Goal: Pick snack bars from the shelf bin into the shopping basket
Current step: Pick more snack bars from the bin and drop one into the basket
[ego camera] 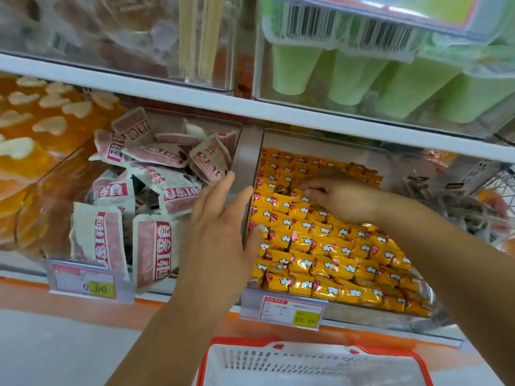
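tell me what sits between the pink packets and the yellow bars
A clear bin divider, with the open left hand over its near end; the head view shows it.

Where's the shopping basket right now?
In the head view, the shopping basket sits at the bottom centre, directly below the yellow snack bars and their price tag on the shelf edge.

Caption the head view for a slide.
Right hand on the yellow snack bars, left hand open at the bin, basket below.
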Motion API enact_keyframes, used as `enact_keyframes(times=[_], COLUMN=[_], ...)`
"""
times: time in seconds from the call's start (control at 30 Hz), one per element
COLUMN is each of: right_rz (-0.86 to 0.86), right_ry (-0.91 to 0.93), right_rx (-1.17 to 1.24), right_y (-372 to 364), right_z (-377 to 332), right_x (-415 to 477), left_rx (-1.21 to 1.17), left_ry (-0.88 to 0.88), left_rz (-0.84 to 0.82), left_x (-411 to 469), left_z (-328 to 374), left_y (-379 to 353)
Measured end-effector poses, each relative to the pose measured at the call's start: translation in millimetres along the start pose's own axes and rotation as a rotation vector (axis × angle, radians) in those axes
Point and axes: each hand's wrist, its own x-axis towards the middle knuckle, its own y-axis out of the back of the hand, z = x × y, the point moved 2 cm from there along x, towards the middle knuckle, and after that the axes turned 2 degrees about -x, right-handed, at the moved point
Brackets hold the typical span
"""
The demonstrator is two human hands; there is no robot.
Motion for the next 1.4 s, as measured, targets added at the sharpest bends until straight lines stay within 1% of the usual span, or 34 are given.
enact_keyframes(times=[0.13, 0.17, 0.3, 0.37, 0.4, 0.47, 0.53, 0.63, 0.7, 0.73, 0.8, 0.9, 0.93, 1.07, 1.1, 1.17, 1.23, 1.3, 1.4], right_rz=[0.236, 0.247, 0.178, 0.238, 0.316, 0.498, 0.619, 0.658, 0.708, 0.730, 0.738, 0.713, 0.686, 0.575, 0.551, 0.541, 0.549, 0.557, 0.496], right_ry=[-0.024, -0.023, -0.007, 0.009, 0.019, 0.036, 0.031, -0.009, 0.024, 0.039, 0.034, -0.045, -0.070, -0.139, -0.134, -0.140, -0.162, -0.192, -0.165], right_rx=[0.065, 0.064, -0.051, -0.053, -0.029, 0.078, 0.248, 0.579, 0.820, 0.902, 1.082, 1.320, 1.364, 1.565, 1.576, 1.511, 1.491, 1.539, 1.654], right_y=[13.5, 13.3, 4.5, -0.3, -1.7, -1.5, 1.8, 2.8, 2.0, 1.5, -2.6, -10.6, -13.8, -22.2, -23.7, -27.8, -33.4, -36.8, -37.7], right_z=[-17.3, -24.4, -46.4, -48.5, -47.5, -45.6, -45.4, -49.1, -53.1, -54.0, -52.7, -45.9, -42.4, -32.1, -30.6, -27.5, -22.9, -16.7, -7.8], right_x=[8.9, 13.7, 31.8, 31.2, 27.1, 9.8, -18.0, -73.6, -112.7, -131.1, -165.6, -208.4, -220.0, -258.3, -264.2, -271.1, -273.4, -273.9, -272.8], left_rx=[-0.041, -0.041, -0.046, -0.039, -0.032, -0.021, -0.008, 0.037, 0.044, 0.036, -0.048, -0.316, -0.376, -0.495, -0.501, -0.514, -0.611, -0.753, -0.878], left_ry=[0.005, 0.002, -0.003, -0.008, -0.014, -0.029, -0.036, -0.089, -0.144, -0.178, -0.191, -0.114, -0.106, -0.101, -0.094, -0.078, -0.015, 0.066, 0.190], left_rz=[-0.014, -0.018, -0.028, -0.019, -0.011, 0.014, 0.024, 0.033, 0.012, 0.001, -0.078, -0.314, -0.352, -0.410, -0.416, -0.421, -0.474, -0.525, -0.501], left_x=[-0.4, -0.1, -1.4, -3.6, -4.4, -6.1, -9.3, -18.7, -26.8, -31.9, -43.8, -64.0, -70.1, -90.0, -93.4, -96.3, -98.5, -98.5, -94.2], left_z=[-0.6, -0.3, 0.1, 0.2, 0.0, 0.3, 3.7, 17.3, 30.2, 36.9, 49.8, 66.2, 72.2, 90.7, 94.7, 98.5, 101.5, 103.1, 102.0], left_y=[0.5, 0.5, 1.4, 1.6, 1.6, 3.1, 6.0, 12.8, 14.8, 14.5, 13.1, 8.9, 8.0, 3.7, 3.4, 1.3, 2.4, 4.1, 6.6])
